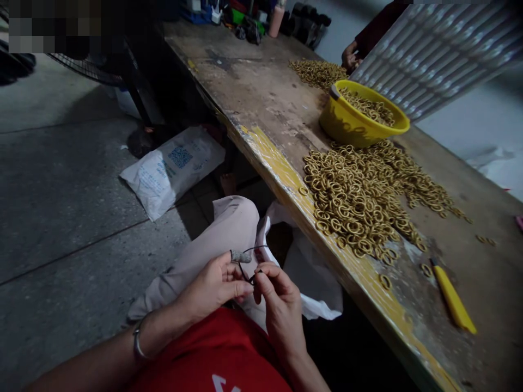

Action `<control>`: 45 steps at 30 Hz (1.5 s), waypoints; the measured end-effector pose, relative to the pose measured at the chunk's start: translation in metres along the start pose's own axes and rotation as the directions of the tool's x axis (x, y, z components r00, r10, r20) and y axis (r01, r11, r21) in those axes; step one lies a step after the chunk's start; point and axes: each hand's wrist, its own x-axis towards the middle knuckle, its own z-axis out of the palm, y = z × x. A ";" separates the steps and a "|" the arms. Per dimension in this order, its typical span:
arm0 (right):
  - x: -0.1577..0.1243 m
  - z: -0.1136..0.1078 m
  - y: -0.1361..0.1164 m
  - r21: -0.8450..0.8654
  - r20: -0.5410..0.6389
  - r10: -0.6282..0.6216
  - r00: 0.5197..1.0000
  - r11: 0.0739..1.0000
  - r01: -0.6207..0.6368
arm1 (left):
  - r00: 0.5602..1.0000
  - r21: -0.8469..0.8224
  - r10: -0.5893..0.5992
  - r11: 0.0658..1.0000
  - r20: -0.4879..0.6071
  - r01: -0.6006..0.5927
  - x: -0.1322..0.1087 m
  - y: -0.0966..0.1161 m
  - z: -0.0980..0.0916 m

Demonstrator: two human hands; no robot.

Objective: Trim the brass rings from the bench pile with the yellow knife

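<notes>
In front of my lap, my left hand (216, 284) has its thumb and fingers closed on a thin black cord (242, 270). A grey cover (241, 256) wraps the tip of one of its fingers. Close beside it, my right hand (281, 296) pinches the same cord between thumb and fingertips. The cord bends between the two hands, and a loose end sticks out above them. Exactly how it is looped is too small to make out. Beyond my hands, a large heap of gold-coloured rings (359, 201) lies on the table (261, 92).
A yellow basin (363, 128) of rings stands behind the heap, with another ring pile (318, 73) farther back near a co-worker's hand (350, 57). A yellow cutter (454, 298) lies at right. An open white sack (312, 267) hangs below the edge; a printed bag (174, 166) is on the floor.
</notes>
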 end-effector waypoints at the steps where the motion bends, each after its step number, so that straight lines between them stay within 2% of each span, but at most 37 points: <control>1: -0.001 0.000 0.001 -0.041 0.010 -0.038 0.999 0.998 0.038 | 1.000 -0.021 -0.011 1.000 -0.013 0.011 0.000 -0.001 0.001; 5: -0.004 -0.003 0.000 -0.153 0.082 -0.111 0.990 0.981 0.122 | 0.997 -0.135 -0.024 0.991 -0.075 0.013 0.001 -0.001 0.004; 8: -0.005 -0.003 -0.003 -0.194 0.123 -0.126 0.984 0.970 0.149 | 0.996 -0.115 -0.040 0.993 -0.083 0.031 -0.001 0.000 0.006; 11: -0.005 0.000 -0.006 -0.140 0.147 -0.062 0.987 0.987 0.083 | 0.997 -0.130 -0.049 0.991 -0.059 0.041 -0.002 -0.001 0.007; 13: -0.006 0.001 -0.005 -0.105 0.159 -0.015 0.987 0.994 0.032 | 0.997 -0.202 -0.063 0.978 -0.033 0.055 -0.002 -0.001 0.007; 15: -0.007 0.001 -0.003 -0.105 0.174 -0.019 0.985 0.994 0.037 | 0.995 -0.287 -0.100 0.953 -0.013 0.092 0.000 -0.002 0.005; 19: -0.010 0.000 -0.004 -0.201 0.268 -0.175 0.947 0.952 0.233 | 0.986 -0.389 -0.166 0.907 0.021 0.161 0.003 -0.003 0.002; 21: -0.010 -0.002 -0.007 -0.259 0.273 -0.255 0.928 0.909 0.326 | 0.985 -0.400 -0.167 0.901 0.037 0.168 0.002 -0.004 0.001; 25: -0.008 -0.004 -0.009 -0.275 0.163 -0.298 0.941 0.902 0.334 | 0.982 -0.411 -0.181 0.893 0.048 0.185 0.001 -0.003 0.002; 27: -0.007 -0.005 -0.007 -0.279 0.180 -0.294 0.939 0.900 0.335 | 0.982 -0.404 -0.181 0.896 0.051 0.186 0.000 -0.001 0.003; 32: -0.007 -0.005 -0.005 -0.367 0.266 -0.362 0.893 0.819 0.441 | 0.986 -0.395 -0.152 0.903 0.068 0.167 0.001 -0.003 0.002; 41: -0.006 0.003 -0.009 -0.341 0.207 -0.331 0.921 0.858 0.385 | 0.992 -0.333 -0.129 0.935 0.010 0.125 -0.002 -0.004 0.004; 45: -0.008 0.006 -0.006 -0.237 0.119 -0.175 0.977 0.951 0.199 | 0.990 -0.361 -0.138 0.924 0.002 0.129 -0.001 -0.003 0.007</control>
